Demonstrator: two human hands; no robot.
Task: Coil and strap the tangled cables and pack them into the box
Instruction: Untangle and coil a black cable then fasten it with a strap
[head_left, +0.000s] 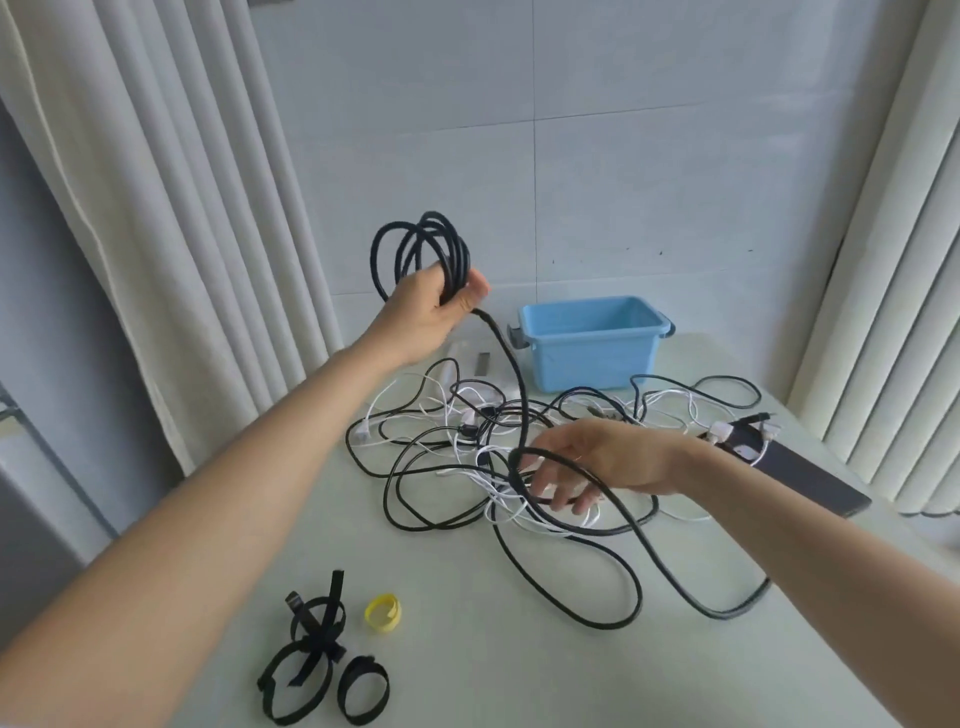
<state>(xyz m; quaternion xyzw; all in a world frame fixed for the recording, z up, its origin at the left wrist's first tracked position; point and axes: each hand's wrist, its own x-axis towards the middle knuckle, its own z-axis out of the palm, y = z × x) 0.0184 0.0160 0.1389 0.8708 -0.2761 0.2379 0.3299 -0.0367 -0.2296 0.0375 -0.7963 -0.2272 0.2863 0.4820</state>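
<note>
Straps (318, 635) nearest, cables (523, 405), blue box (592, 364) (contents perhaps hidden)

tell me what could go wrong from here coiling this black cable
The black cable runs from the coil in the left hand through the right hand into the tangled pile; pulling could tighten knots or drag white cables along. The straps lie apart from both occupied hands, so the coil might spring loose when one lets go.

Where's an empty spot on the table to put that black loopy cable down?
Bare table lies near you, between the straps and the long black cable loop. A smaller patch sits right of the blue box. The middle is crowded with the cable tangle.
</note>
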